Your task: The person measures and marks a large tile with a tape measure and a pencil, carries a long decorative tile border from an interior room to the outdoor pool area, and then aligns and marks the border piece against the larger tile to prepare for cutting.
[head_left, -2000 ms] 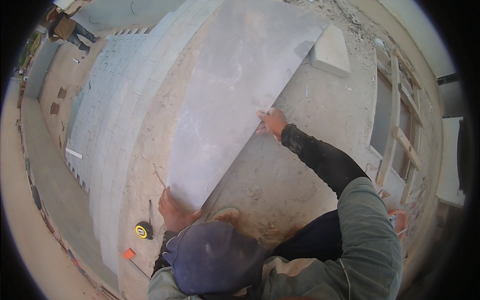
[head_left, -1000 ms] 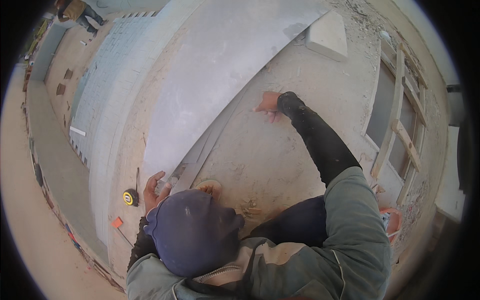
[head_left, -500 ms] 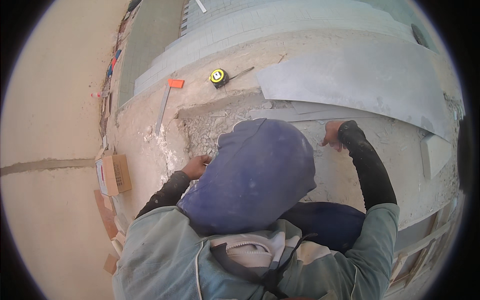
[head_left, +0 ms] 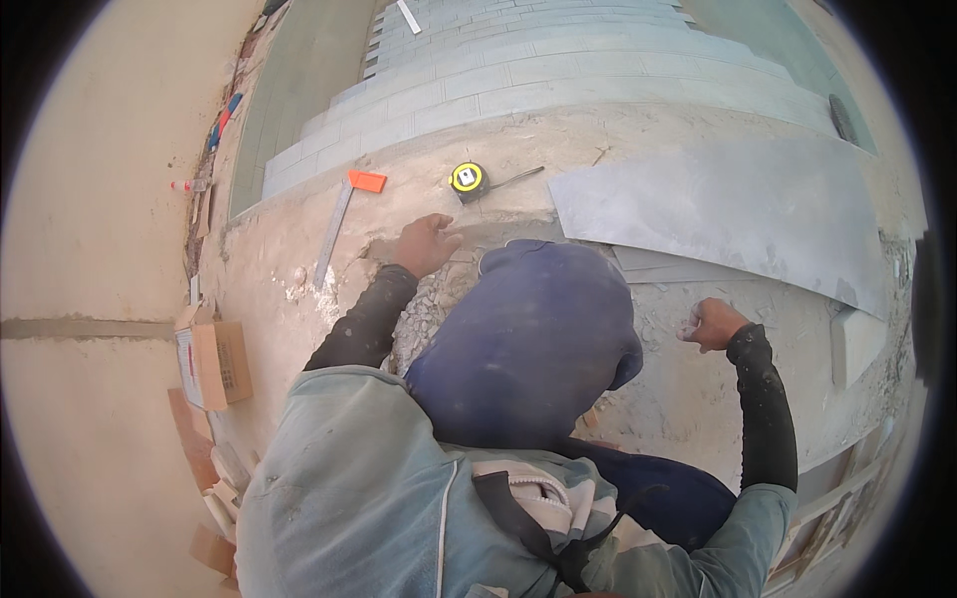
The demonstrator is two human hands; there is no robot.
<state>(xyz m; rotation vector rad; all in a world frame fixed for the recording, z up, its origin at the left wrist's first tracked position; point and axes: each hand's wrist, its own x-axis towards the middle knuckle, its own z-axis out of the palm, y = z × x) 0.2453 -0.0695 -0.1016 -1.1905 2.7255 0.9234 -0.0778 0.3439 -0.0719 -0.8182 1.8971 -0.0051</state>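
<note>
My left hand (head_left: 427, 246) reaches to the rim of a rubble-filled recess (head_left: 419, 319), fingers apart and slightly bent, below a yellow-and-black tape measure (head_left: 469, 181) and beside an orange-handled square (head_left: 368, 181). My right hand (head_left: 716, 325) is over dusty concrete, fingers curled, with a small pale something I cannot make out at the fingertips. A large grey slab (head_left: 698, 199) lies above it, overlapping thinner grey pieces (head_left: 668, 264). A dark blue cap (head_left: 518, 339) fills the lower middle and hides part of the recess.
Pale tiled steps (head_left: 538, 70) curve beyond the ledge. A cardboard box (head_left: 224, 364) and scraps line the left side, near a plastic bottle (head_left: 190, 185). A white block (head_left: 857, 344) sits under the slab's right end; a wooden frame (head_left: 842, 488) lies lower right.
Both hands have let go of the big slab, which rests lower. The view has turned left. My left hand has moved up toward the tape measure; my right hand has curled.
</note>
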